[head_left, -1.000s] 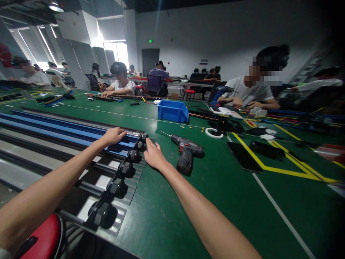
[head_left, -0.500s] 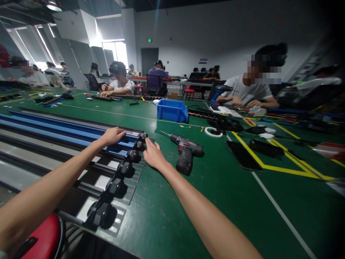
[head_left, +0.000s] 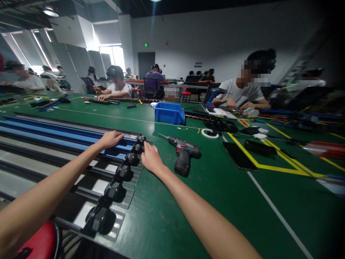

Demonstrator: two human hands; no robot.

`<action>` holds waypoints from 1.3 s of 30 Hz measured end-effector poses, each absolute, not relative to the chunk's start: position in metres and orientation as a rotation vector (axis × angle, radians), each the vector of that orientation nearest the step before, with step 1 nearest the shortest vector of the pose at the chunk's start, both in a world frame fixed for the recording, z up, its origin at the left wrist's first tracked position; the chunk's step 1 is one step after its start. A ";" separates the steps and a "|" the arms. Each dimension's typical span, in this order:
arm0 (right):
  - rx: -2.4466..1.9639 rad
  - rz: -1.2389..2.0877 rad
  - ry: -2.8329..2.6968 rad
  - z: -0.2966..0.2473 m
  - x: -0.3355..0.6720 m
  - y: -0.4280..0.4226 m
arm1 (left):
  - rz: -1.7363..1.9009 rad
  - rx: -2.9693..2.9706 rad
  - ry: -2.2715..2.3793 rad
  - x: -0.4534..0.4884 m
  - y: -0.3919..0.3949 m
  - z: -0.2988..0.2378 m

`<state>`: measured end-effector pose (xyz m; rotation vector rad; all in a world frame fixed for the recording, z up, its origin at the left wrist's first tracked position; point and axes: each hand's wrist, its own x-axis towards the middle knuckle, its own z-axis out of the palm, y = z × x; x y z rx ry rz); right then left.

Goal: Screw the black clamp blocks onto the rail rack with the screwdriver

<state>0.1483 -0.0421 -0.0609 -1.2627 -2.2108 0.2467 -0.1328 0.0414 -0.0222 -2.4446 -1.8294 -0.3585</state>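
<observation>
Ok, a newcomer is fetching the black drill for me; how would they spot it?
On the green table, find the blue bin. Nearer the camera, just right of the person's right hand, the black drill lies on its side. It has a red patch, unlike the blue power tool farther back.

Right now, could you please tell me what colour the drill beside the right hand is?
The drill is black with red accents; see the head view.

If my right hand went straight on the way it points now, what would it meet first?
Probably the farthest black knob in the row, just ahead of your right hand; they may be touching, depth is unclear.
</observation>
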 end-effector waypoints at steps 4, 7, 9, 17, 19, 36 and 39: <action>-1.249 0.257 -2.207 -0.060 0.149 -0.042 | -0.348 -2.443 -1.844 -0.132 0.042 -0.022; -1.249 0.264 -2.206 -0.060 0.149 -0.042 | -0.345 -2.445 -1.844 -0.133 0.042 -0.021; -1.249 0.263 -2.205 -0.061 0.149 -0.042 | -0.349 -2.442 -1.837 -0.133 0.041 -0.021; -1.236 0.248 -2.204 -0.062 0.148 -0.041 | -0.368 -2.453 -1.822 -0.133 0.040 -0.021; -1.239 0.248 -2.203 -0.062 0.149 -0.041 | -0.363 -2.451 -1.822 -0.133 0.040 -0.021; -1.239 0.234 -2.208 -0.060 0.148 -0.043 | -0.374 -2.454 -1.831 -0.138 0.045 -0.025; -1.243 0.229 -2.211 -0.060 0.148 -0.043 | -0.378 -2.453 -1.836 -0.137 0.045 -0.025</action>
